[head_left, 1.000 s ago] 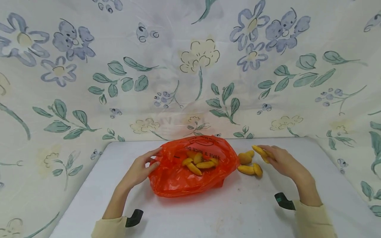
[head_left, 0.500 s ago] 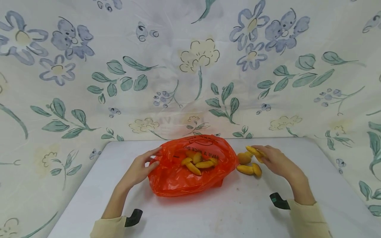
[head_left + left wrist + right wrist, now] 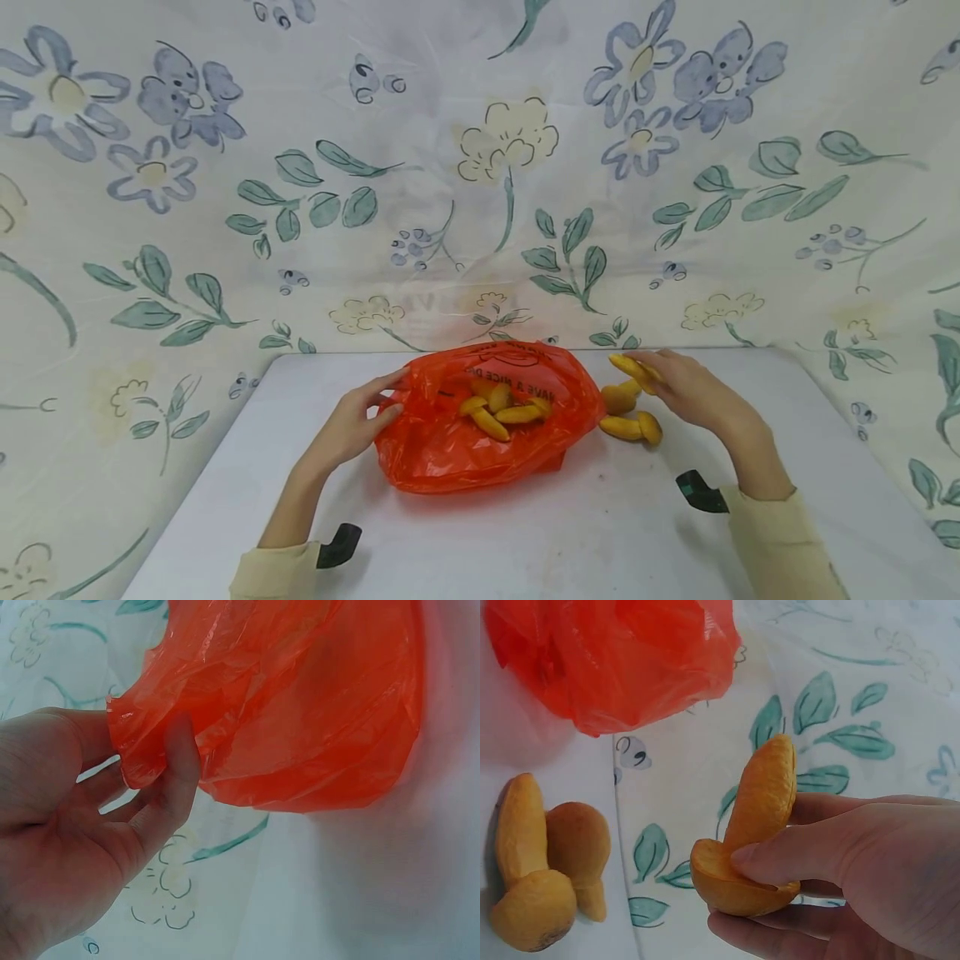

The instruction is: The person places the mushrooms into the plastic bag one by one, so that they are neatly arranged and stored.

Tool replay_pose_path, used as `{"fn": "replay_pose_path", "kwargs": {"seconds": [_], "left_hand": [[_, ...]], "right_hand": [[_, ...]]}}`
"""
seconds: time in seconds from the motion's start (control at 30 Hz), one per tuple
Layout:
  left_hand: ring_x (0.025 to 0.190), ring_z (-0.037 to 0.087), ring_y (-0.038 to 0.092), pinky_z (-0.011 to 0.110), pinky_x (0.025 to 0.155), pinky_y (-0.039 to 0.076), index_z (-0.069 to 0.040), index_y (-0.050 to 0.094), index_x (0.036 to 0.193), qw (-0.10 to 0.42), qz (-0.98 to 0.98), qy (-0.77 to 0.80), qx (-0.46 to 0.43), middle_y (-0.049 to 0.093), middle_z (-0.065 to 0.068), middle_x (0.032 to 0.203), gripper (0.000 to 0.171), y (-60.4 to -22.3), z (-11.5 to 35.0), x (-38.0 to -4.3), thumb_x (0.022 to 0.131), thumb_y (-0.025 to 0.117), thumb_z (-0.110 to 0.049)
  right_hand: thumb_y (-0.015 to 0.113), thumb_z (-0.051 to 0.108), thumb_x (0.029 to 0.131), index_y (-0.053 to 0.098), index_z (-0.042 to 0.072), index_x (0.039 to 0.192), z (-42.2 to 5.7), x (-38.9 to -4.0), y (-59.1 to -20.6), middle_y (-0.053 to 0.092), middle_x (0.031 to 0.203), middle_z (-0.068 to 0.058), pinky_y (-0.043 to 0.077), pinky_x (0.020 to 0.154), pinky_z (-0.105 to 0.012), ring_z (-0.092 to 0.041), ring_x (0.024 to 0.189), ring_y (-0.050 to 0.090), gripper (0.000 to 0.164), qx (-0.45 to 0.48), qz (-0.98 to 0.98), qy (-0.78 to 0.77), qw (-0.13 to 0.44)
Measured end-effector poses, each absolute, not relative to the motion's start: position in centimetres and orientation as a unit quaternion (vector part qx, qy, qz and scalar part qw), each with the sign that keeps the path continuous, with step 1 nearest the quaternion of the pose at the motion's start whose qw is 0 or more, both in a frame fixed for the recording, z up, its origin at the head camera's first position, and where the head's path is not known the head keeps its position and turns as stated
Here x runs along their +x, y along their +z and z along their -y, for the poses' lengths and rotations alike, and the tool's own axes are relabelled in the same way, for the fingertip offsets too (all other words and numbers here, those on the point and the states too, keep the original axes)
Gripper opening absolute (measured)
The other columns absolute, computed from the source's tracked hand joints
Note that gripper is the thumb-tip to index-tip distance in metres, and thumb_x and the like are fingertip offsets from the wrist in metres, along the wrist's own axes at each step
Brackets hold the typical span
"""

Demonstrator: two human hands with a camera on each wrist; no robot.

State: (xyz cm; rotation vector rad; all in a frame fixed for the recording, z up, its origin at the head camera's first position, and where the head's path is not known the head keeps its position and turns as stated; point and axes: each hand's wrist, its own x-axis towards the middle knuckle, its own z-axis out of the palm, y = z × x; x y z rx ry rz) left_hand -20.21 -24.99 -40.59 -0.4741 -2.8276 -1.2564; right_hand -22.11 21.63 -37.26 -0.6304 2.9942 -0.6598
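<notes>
A thin red plastic bag (image 3: 435, 458) lies on its side on the white table, its mouth gaping toward me. My left hand (image 3: 348, 429) pinches the bag's left edge, with a fold of plastic between thumb and fingers (image 3: 180, 757). Inside the bag rest several yellow mushrooms (image 3: 489, 423). Right of the bag, my right hand (image 3: 693, 392) grips another yellow mushroom (image 3: 761, 799) by the thumb and fingers, stem pointing up in the right wrist view. Below that hand, one mushroom (image 3: 632, 428) and a rounder one (image 3: 618, 400) lie side by side on the table.
The white table (image 3: 600, 533) ends at the back against a hanging floral cloth (image 3: 420, 167). Small dark specks mark the table in front of the bag. Each wrist carries a black camera mount, such as the right mount (image 3: 701, 492).
My right hand has moved left toward the bag and slightly up, carrying the mushroom over the two on the table. The left hand and the bag have stayed in place.
</notes>
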Motion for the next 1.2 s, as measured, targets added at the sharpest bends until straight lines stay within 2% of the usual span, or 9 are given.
{"fn": "replay_pose_path", "kwargs": {"seconds": [0.67, 0.87, 1.2], "left_hand": [[0.110, 0.034, 0.063, 0.030, 0.079, 0.061, -0.014, 0.045, 0.147, 0.006, 0.903, -0.402, -0.151, 0.060, 0.018, 0.132, 0.055, -40.8, 25.0, -20.3, 0.095, 0.060, -0.006], [0.110, 0.034, 0.063, 0.030, 0.079, 0.061, -0.014, 0.045, 0.147, 0.006, 0.903, -0.404, -0.149, 0.060, 0.018, 0.132, 0.056, -40.7, 25.0, -20.2, 0.095, 0.061, -0.006], [0.110, 0.034, 0.063, 0.030, 0.079, 0.061, -0.014, 0.046, 0.147, 0.003, 0.904, -0.402, -0.146, 0.060, 0.018, 0.133, 0.055, -40.6, 24.9, -20.1, 0.095, 0.060, -0.005]], "right_hand": [[0.059, 0.011, 0.097, 0.050, 0.013, 0.142, -19.3, -23.5, -33.7, 0.062, 0.121, -0.019, 0.058, 0.087, -0.048, -0.033, 0.107, 0.061, 0.046, -0.217, -0.958, -0.182, 0.033], [0.059, 0.012, 0.097, 0.052, 0.014, 0.141, -18.5, -23.7, -32.8, 0.063, 0.116, -0.016, 0.058, 0.085, -0.046, -0.028, 0.101, 0.061, 0.044, -0.224, -0.958, -0.175, 0.036], [0.059, 0.009, 0.096, 0.053, 0.014, 0.139, -16.5, -24.0, -31.8, 0.062, 0.120, -0.013, 0.057, 0.090, -0.046, -0.028, 0.106, 0.059, 0.044, -0.228, -0.956, -0.179, 0.053]]}}
